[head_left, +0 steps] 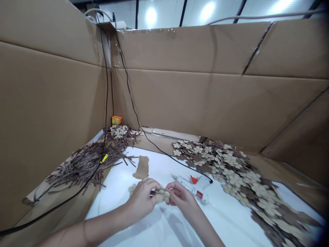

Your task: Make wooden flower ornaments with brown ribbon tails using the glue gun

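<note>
My left hand (pixel 144 199) and my right hand (pixel 181 196) meet over the white work surface (pixel 113 195). Between their closed fingertips is a beige flower cutout (pixel 164 194) with rounded petals, partly hidden by the fingers. A second beige flower cutout (pixel 131 188) shows just beyond my left hand; I cannot tell whether it is joined to the held one. Right of my right hand lies a whitish glue gun (pixel 185 183) with a red-orange part. A torn piece of brown cardboard (pixel 142 167) rests beyond my left hand.
Brown cords (pixel 79 164) are heaped at left, with a yellow tag (pixel 104 158). Many beige and brown flower cutouts (pixel 231 171) spread along the right. A black cable (pixel 159 149) crosses the surface. Cardboard walls (pixel 180 96) enclose it; a small orange box (pixel 117 120) stands in the corner.
</note>
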Tool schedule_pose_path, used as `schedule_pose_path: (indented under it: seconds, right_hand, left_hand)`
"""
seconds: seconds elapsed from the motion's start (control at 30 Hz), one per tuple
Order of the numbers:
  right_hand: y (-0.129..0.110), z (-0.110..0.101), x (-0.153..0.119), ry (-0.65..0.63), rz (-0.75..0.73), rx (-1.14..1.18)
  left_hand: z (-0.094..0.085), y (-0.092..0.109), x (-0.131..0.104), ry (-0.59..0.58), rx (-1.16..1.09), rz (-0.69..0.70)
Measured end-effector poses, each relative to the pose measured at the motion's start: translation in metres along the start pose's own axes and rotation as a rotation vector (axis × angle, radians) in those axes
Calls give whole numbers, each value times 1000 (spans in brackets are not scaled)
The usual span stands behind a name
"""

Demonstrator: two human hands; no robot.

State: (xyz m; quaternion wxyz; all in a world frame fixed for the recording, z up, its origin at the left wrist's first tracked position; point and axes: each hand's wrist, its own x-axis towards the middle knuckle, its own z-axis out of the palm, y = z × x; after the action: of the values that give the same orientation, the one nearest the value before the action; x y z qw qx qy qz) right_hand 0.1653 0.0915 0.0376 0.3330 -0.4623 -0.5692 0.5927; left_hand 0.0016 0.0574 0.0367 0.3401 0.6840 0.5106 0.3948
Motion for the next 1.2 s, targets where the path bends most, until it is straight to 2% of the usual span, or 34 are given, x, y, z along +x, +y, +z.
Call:
schedule_pose_path:
  seconds: [0.13, 0.3, 0.47, 0.67, 1.0, 1.2]
  right_hand:
    - [-1, -1, 0, -39, 47, 99]
    - [-2, 0, -6, -45, 37, 183]
    - [-5, 1, -8, -32, 58, 200]
    - [1, 2, -5, -41, 80, 281]
    - [6, 3, -2, -1, 133, 234]
    - [12, 5, 2, -13, 168, 226]
  left_hand:
    - [0, 1, 1, -12, -155, -63]
    - [0, -4, 5, -31, -325, -190]
    - [-3, -10, 10, -147, -406, -191]
    - [-4, -7, 10, -245, -538, -204]
    - [-6, -20, 16, -147, -608, -158]
    - [-14, -14, 19, -157, -768, -185]
